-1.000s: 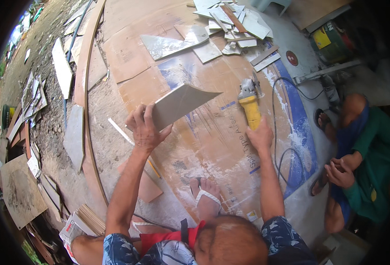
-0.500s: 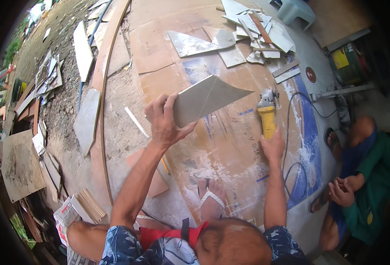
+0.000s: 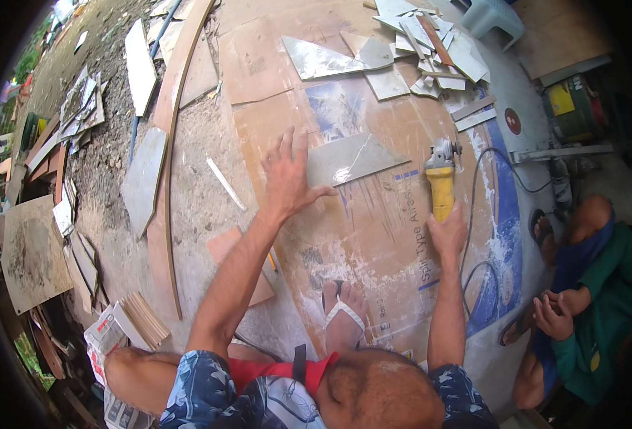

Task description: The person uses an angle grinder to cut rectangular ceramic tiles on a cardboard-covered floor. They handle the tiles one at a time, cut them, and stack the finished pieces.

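Observation:
A grey cut tile [image 3: 355, 159] with a pointed right end and a pale line across it lies on the flattened cardboard [image 3: 373, 236]. At its left end my left hand [image 3: 287, 175] has its fingers stretched and spread, thumb out along the near edge; whether the palm touches the tile is hidden. My right hand [image 3: 448, 232] is wrapped round the yellow body of an angle grinder [image 3: 442, 182], its metal head pointing away from me, to the right of the tile. A dark cord [image 3: 466, 236] curves beside it.
Broken tile pieces [image 3: 330, 61] and a pile of offcuts [image 3: 437, 53] lie at the far side. A long wooden strip [image 3: 162, 157] runs along the left. An orange-pink tile [image 3: 243, 268] and a pencil [image 3: 272, 261] are near my left forearm. A person in green [image 3: 602, 307] sits at right.
The tile has gone from raised and tilted in my left hand to lying on the cardboard. My left fingers have let go and spread. The right hand still holds the grinder.

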Motion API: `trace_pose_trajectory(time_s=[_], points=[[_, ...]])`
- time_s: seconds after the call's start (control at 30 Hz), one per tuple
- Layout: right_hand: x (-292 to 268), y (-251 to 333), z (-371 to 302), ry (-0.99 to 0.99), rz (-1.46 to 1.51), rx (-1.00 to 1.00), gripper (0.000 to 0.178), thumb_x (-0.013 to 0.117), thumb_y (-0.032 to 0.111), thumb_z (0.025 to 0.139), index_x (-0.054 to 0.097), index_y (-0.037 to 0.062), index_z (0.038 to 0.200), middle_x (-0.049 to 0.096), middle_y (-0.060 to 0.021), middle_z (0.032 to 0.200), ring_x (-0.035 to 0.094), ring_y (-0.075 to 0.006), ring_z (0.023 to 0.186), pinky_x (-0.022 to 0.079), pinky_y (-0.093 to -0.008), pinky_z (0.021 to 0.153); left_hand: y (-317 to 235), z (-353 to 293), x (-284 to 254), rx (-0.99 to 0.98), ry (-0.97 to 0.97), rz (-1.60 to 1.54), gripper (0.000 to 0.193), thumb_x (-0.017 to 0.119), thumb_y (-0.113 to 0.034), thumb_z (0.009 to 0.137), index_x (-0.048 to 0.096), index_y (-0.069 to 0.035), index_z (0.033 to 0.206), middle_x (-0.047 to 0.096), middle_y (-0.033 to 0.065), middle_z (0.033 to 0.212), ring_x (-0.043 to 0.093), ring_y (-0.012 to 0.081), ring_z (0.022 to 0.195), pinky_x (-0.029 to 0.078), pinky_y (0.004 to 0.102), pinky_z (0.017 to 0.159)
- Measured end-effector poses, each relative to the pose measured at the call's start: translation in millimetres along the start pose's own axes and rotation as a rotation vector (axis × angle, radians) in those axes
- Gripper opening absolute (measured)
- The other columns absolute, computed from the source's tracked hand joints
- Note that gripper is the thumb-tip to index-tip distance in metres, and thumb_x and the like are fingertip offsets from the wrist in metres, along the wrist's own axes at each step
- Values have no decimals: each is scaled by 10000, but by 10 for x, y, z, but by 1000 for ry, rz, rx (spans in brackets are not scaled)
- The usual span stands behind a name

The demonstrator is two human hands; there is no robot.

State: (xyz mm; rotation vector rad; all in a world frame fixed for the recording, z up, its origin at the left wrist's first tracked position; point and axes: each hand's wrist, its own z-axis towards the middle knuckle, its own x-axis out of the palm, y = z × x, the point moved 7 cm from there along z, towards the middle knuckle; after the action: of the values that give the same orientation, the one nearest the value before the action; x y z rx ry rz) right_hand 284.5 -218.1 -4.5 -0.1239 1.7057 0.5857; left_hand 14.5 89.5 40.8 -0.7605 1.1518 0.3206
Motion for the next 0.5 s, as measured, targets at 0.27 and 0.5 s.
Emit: trace_pose_trajectory(time_s=[0.27,0.5], points=[[-43,44,-2,-6,-3,-5,698,811,321,838,531,92,1434,765,-288,1040,732,-518,991,557,-602,891,295,-233,412,-23,169,49,1230,865,-697,768,390,44,1628,366,281,1694,298,455,1603,227,640,1282],[-10,10,25,-17,-9,-23,703,820,311,819,548,87,1427,762,-293,1072,727,-519,1014,560,-597,908,-240,-17,806,-12,258,93,1251,715,-803,846,300,23,1689,237,277,1771,189,432,1660,148,637,1332]])
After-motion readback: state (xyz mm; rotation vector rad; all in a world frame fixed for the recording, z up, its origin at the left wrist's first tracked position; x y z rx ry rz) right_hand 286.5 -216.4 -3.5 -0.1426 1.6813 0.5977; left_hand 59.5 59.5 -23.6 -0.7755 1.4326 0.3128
